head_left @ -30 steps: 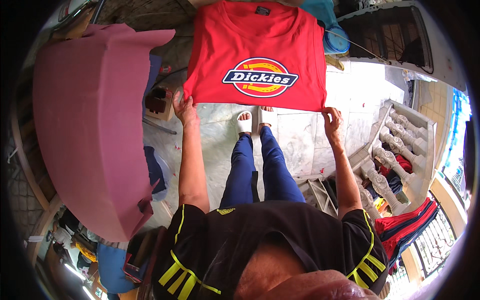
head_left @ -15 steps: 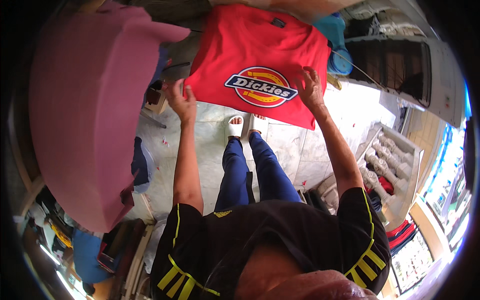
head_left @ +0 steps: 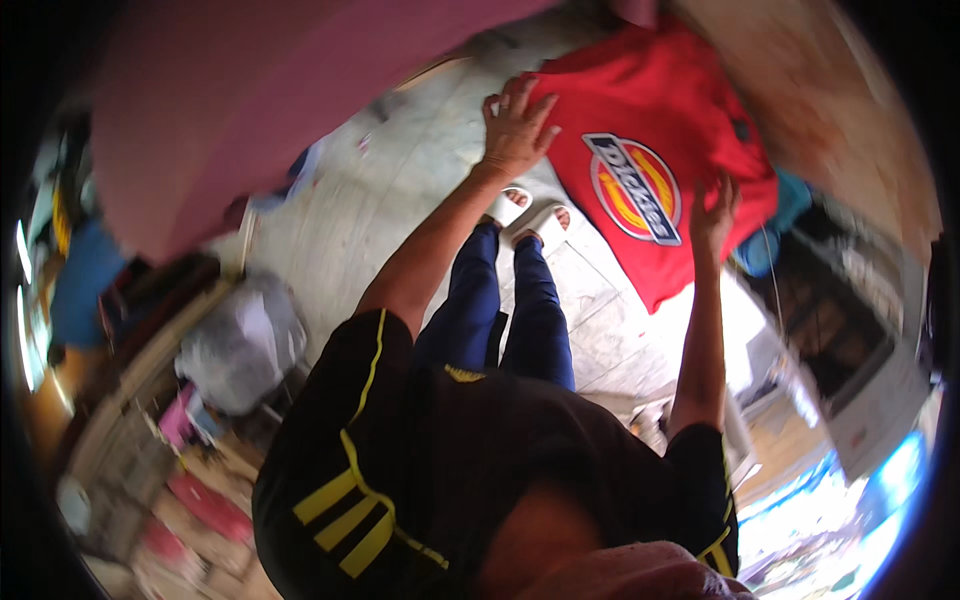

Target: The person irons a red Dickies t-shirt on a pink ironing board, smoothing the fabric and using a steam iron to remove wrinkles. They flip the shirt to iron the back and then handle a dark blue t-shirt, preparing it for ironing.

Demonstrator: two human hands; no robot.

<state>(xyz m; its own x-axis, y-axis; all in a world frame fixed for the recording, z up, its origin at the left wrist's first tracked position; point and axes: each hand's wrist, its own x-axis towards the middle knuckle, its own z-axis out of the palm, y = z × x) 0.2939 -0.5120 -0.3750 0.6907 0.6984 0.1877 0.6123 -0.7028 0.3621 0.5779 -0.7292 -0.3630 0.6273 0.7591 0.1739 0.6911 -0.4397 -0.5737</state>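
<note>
A red T-shirt (head_left: 590, 120) with a round yellow and red emblem crossed by a dark banner (head_left: 630, 190) is spread out in front of me, toward the right. My left hand (head_left: 517, 125) is at its left edge, fingers stretched and spread over the cloth. Just right of the emblem, my right hand (head_left: 712, 212) has its fingers apart against the shirt's right part. Neither hand shows a grip on the fabric. What supports the shirt underneath is hidden.
A large pink cloth-like surface (head_left: 250, 110) fills the upper left. Right of the shirt stand a blue plastic item (head_left: 790, 200) and a white-framed appliance (head_left: 880, 400). A grey plastic bag (head_left: 240, 345) sits at lower left. Below are pale floor tiles (head_left: 380, 190).
My view has swung round, so the shirt and pink surface appear turned and shifted. My left hand has come closer to the shirt's left edge; my right hand stays beside the emblem.
</note>
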